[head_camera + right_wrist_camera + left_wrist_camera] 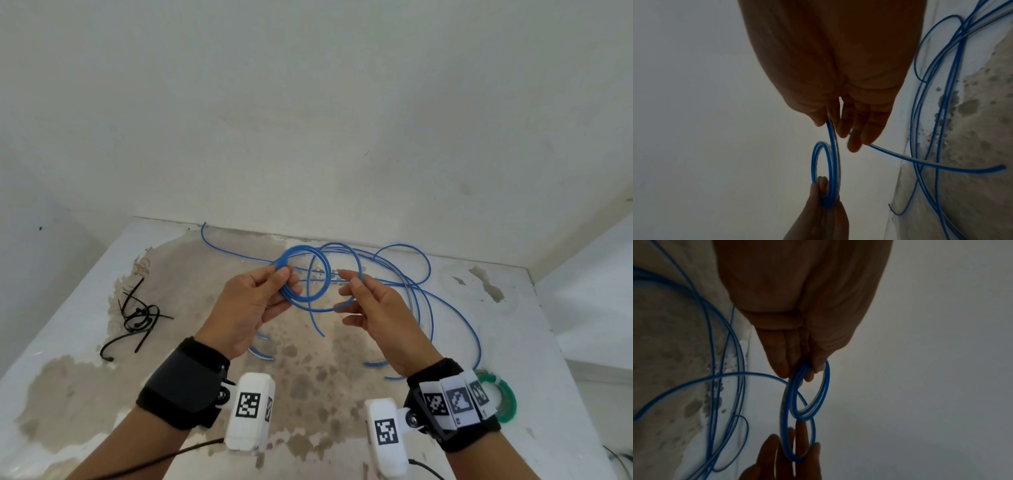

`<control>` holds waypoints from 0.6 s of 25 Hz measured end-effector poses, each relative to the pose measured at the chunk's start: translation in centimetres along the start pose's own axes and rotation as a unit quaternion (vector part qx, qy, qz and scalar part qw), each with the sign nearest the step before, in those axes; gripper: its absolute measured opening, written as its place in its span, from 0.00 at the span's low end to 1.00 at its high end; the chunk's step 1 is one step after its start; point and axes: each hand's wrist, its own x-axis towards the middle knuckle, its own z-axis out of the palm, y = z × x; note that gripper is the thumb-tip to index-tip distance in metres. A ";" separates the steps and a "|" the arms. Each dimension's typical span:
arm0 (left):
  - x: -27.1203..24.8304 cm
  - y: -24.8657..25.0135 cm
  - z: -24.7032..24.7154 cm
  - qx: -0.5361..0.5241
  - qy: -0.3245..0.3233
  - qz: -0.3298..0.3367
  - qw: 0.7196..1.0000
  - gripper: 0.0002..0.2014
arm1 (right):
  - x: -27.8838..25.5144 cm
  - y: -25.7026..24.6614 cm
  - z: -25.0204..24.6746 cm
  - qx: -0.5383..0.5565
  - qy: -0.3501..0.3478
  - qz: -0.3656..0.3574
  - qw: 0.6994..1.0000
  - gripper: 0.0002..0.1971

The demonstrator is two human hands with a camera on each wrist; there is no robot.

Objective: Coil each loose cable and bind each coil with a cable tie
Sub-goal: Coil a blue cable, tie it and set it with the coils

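Note:
Above the table my left hand [286, 281] pinches a small coil of thin blue cable [289, 254] between thumb and fingers; the left wrist view shows that same coil [790, 392] hanging from the fingertips. My right hand [349, 284] faces it a little to the right. Its thumb and fingers hold a wider loop of the same cable [814, 164]. The cable's short free end [317, 325] dangles between the hands. The remaining length [404, 245] lies in loose loops across the back and right of the table. Black cable ties [142, 317] lie in a pile at the left.
The stained white table [68, 342] stands in a corner, with white walls behind and to either side. A green coil [507, 401] lies at the right front, partly hidden by my right wrist strap. Thin dark leads run from the wrist cameras near the front edge.

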 end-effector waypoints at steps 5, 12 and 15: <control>-0.5 -0.4 0.2 0.040 -0.024 -0.001 0.999 0.09 | 0.2 -0.7 0.1 -0.051 -0.012 -0.007 0.999 0.09; -0.2 -1.2 0.1 -0.078 -0.032 -0.067 0.994 0.10 | -0.2 -0.3 -0.3 0.010 -0.042 0.038 0.998 0.09; -0.3 -1.7 0.7 -0.082 -0.018 -0.048 0.995 0.10 | -0.3 -0.3 -0.2 0.020 -0.042 0.042 0.998 0.10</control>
